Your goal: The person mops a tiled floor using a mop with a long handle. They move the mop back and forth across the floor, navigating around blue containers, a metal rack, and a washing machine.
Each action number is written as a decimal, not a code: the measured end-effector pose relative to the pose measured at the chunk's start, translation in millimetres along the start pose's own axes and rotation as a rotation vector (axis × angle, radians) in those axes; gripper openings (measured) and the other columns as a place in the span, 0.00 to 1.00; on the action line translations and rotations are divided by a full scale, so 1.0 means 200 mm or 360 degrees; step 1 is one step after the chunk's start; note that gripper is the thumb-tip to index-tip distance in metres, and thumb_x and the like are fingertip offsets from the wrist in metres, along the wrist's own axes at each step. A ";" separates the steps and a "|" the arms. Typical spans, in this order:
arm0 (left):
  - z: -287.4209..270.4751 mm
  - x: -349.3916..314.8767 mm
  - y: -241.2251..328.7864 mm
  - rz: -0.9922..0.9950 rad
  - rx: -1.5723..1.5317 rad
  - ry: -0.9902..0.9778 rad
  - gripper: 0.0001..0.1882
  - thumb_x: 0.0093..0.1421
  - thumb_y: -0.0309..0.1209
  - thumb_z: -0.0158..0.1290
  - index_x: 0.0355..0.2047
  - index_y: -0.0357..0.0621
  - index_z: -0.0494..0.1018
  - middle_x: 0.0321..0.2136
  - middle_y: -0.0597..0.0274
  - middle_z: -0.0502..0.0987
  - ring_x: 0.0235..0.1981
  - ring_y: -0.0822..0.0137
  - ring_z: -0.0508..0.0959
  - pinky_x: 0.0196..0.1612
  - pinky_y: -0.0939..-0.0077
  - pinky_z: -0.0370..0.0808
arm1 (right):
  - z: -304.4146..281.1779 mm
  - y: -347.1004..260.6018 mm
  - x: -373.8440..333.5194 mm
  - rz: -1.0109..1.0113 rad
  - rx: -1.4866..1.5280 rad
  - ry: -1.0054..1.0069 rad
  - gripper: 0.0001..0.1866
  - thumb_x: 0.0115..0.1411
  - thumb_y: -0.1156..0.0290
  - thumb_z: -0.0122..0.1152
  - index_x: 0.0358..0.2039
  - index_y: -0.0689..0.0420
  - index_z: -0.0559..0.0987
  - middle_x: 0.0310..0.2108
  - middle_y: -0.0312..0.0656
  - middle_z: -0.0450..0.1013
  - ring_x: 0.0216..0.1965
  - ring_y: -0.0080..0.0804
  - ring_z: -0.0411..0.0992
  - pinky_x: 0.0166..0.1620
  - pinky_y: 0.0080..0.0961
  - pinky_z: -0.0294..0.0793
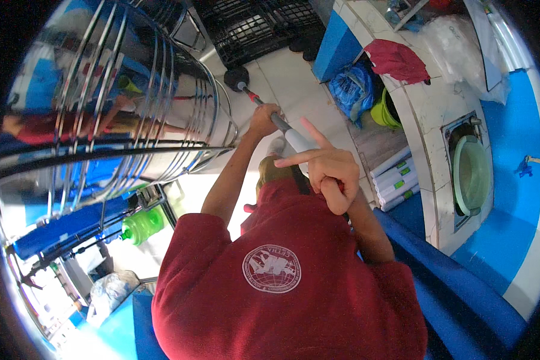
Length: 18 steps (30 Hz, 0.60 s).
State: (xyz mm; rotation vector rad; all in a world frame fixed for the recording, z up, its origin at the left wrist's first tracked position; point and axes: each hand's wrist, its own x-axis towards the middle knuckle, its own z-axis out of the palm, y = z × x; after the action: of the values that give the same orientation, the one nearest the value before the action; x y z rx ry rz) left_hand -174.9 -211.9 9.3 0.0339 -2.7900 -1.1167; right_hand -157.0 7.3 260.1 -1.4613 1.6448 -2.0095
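Observation:
A long-handled scrubber (pixel 296 139) slants away from me, its pole grey and white with a red collar. Its dark round head (pixel 237 78) is down at the pale tiled floor. Partway along the pole, my left hand (pixel 264 120) is closed round it. My right hand (pixel 330 174) is nearer to me, at the thick white upper end. Two of its fingers stretch out along the handle, while the others curl; a bit of red shows inside them. Part of the handle is hidden behind this hand.
Shiny wire racks (pixel 156 90) stand close at left, with black crates (pixel 252 30) ahead. At right are a blue bag (pixel 349 90), a lime bucket (pixel 385 111), white tubes (pixel 397 180) and a tiled counter (pixel 423 150) bearing a red cloth (pixel 397 61) and a green basin (pixel 471 171).

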 end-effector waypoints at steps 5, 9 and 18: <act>0.22 -0.16 0.31 0.0156 0.0010 -0.0082 0.12 0.44 0.36 0.58 0.17 0.42 0.69 0.20 0.53 0.73 0.28 0.49 0.73 0.34 0.58 0.69 | -0.15 -0.26 -0.32 -0.0037 -0.0061 0.0190 0.10 0.40 0.79 0.40 0.07 0.53 0.59 0.06 0.32 0.56 0.30 0.46 0.78 0.62 0.59 0.43; 0.37 -0.32 0.60 0.0255 -0.0045 -0.0348 0.14 0.46 0.38 0.57 0.17 0.41 0.69 0.20 0.52 0.73 0.28 0.49 0.73 0.34 0.57 0.68 | -0.26 -0.53 -0.52 -0.0016 -0.0178 0.0303 0.11 0.43 0.77 0.41 0.07 0.53 0.59 0.13 0.38 0.71 0.35 0.46 0.77 0.61 0.61 0.39; 0.65 -0.52 1.22 0.0609 -0.0284 -0.0882 0.14 0.48 0.40 0.54 0.17 0.41 0.71 0.18 0.48 0.72 0.23 0.47 0.73 0.29 0.54 0.67 | -0.52 -1.03 -0.84 0.0034 -0.0586 0.0520 0.13 0.49 0.72 0.40 0.09 0.53 0.59 0.28 0.45 0.77 0.45 0.47 0.72 0.60 0.64 0.39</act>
State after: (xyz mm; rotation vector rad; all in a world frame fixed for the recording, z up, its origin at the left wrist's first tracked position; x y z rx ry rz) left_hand -82.7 60.5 72.4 -0.9161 -2.9193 -1.4270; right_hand -61.1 263.9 341.8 -1.2503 2.2535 -2.1046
